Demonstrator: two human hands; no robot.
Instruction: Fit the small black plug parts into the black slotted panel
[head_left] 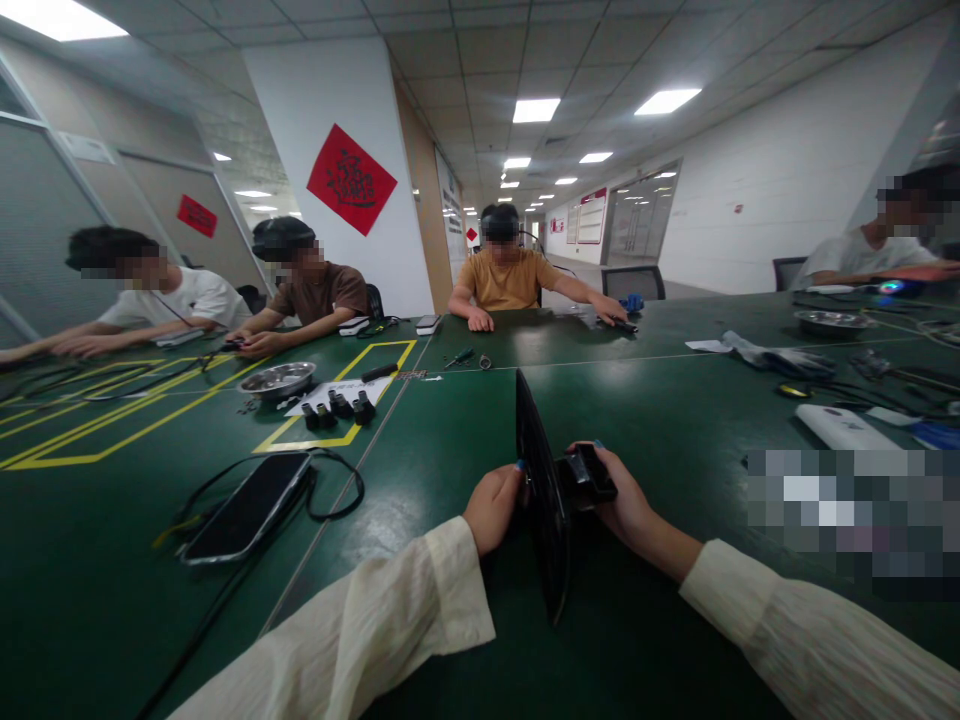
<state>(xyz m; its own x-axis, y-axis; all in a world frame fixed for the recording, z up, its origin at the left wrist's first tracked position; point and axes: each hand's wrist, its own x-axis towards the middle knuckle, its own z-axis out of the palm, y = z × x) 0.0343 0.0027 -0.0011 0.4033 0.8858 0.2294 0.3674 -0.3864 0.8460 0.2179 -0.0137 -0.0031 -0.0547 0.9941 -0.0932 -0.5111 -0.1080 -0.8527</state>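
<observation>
A thin, flat black panel (542, 505) stands nearly on edge above the green table, seen almost side-on. My left hand (493, 508) is closed on its left face, the thumb near the panel's middle. On the other side, my right hand (628, 497) grips a black box-shaped part (589, 478) that sits against the panel's right face. Whether the two pieces are joined I cannot tell. Some fingers of both hands are hidden behind what they hold.
Left on the green table (420, 590) lie a phone (251, 508), a looped black cable (361, 490), a metal bowl (276, 381) and several black knob-like parts (337, 408). A screwdriver (460, 357) lies ahead. Rightward are a white device (844, 428) and cables. Several people sit around the table.
</observation>
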